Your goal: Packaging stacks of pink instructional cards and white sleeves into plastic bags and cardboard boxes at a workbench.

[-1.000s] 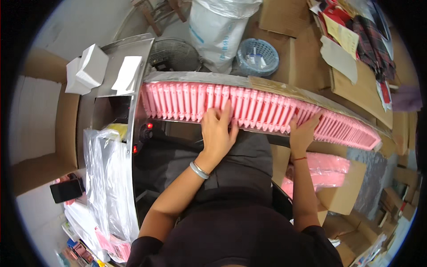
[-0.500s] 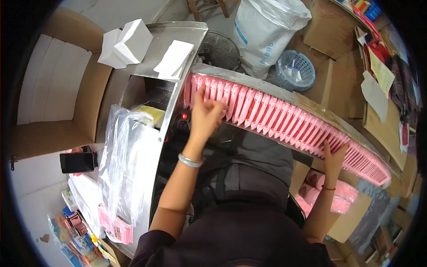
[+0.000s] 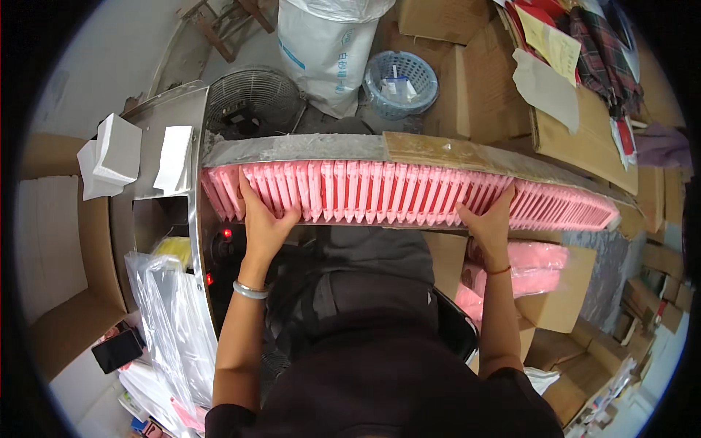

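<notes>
A long row of thin pink packets [image 3: 380,191] stands on edge, side by side, in a narrow metal trough [image 3: 307,149] across my front. Towards the row's left end, my left hand [image 3: 264,228] has its thumb and fingers spread around several packets, gripping them. My right hand [image 3: 491,228] grips another stretch of the row right of its middle, thumb on the left and fingers on the right. Packets at the far left lean a little; those between my hands stand nearly upright. Some of my fingertips are hidden among the packets.
Left is a metal bench with white card stacks [image 3: 117,157], clear plastic bags [image 3: 157,306] and a black phone [image 3: 117,352]. Beyond the trough are a fan [image 3: 252,102], a white sack [image 3: 325,62] and a blue basket [image 3: 401,84]. Pink packs [image 3: 537,266] fill a carton at right.
The view has turned, so the row lies more level. My left hand has spread from a loose curl above the packets to a grip on them. My right hand still holds the row.
</notes>
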A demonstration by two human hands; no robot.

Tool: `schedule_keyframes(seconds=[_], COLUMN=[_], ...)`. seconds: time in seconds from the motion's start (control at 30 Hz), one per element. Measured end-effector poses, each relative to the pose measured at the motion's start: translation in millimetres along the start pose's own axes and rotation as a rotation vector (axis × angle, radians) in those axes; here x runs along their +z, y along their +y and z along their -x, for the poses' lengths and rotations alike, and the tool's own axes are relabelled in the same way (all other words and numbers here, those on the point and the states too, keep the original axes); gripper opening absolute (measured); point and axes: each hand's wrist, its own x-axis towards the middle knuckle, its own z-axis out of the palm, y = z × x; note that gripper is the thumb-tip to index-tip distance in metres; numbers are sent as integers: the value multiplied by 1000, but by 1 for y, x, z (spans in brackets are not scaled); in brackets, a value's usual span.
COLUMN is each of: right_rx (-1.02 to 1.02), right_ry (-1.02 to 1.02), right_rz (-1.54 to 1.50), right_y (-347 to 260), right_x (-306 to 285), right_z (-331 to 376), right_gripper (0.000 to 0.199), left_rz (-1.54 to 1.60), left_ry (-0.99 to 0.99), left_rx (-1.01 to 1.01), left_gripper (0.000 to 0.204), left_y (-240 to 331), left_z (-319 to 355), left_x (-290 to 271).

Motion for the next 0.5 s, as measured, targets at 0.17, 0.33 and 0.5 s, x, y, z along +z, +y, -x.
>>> schedule_keyframes(seconds=[0.17,0.33,0.5], right_rx=[25,87,88], right_ry=[141,244,205], right_rz=[167,96,57], right_y=[-2,-12,-16], right_x=[23,35,30], right_z=[4,5,5], right_gripper=[116,114,112], left_rz=[95,109,138], left_ry=[6,33,39], left_rx=[-56,-148,-160], left_gripper=[108,102,100], left_y=[19,31,41], left_z=[-1,-7,-7], left_x=[12,22,17])
